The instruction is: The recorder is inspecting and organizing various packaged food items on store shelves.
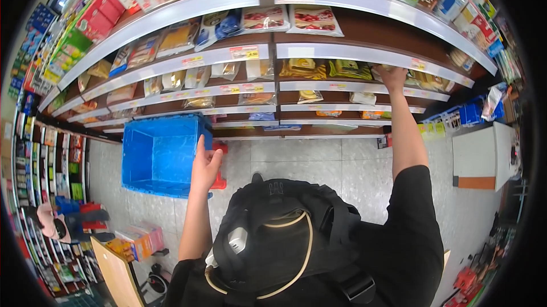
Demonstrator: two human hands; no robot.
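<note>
My right hand [392, 78] reaches into a middle shelf on the right, among packaged baked goods. Its fingers are partly hidden by the shelf edge and packets, so I cannot tell whether it grips one. Just left of it lies a green-and-yellow packet [350, 69], beside a yellow-brown packet [303, 68]. To its right are more bagged breads [429, 80]. My left hand [206, 166] hangs with fingers apart and nothing in them, over the right side of a blue plastic crate [171, 157]. The crate's bare inside shows.
Price-tag rails [350, 55] edge the shelves. Red-and-white packets [314, 20] lie on a higher shelf. Something red [220, 182] shows beside the crate. A white cabinet [474, 157] stands right, a wooden board [115, 270] lower left. Another person [64, 223] bends by the left shelves.
</note>
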